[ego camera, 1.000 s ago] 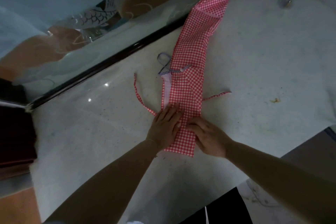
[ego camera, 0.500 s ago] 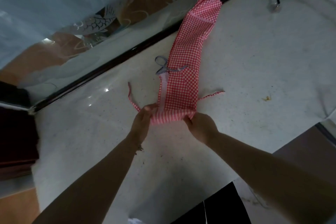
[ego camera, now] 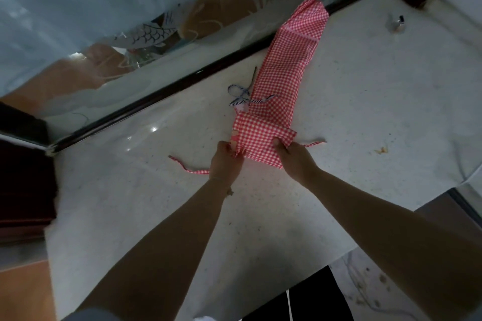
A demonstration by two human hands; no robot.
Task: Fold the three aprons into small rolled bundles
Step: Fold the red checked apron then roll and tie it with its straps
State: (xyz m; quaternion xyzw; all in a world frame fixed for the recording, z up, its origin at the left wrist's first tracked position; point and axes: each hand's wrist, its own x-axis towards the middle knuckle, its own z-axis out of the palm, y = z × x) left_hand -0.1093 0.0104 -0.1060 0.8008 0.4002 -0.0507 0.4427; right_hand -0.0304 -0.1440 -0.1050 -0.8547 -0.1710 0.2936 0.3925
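A red gingham apron (ego camera: 284, 78), folded into a long strip, lies on a pale speckled stone counter (ego camera: 365, 112) beside an etched glass panel (ego camera: 104, 34). The left hand (ego camera: 225, 161) and right hand (ego camera: 293, 157) each pinch its turned-over near end.

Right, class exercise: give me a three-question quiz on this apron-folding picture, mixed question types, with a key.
1. True or false: both hands grip the red checked apron.
2. Which end has been turned over into a fold? A) near end B) far end
3. Fill in: a loose tie strap lies on the ______ beside the left hand.

Key: 1 true: right hand grips it too. 2 A. 3 countertop.
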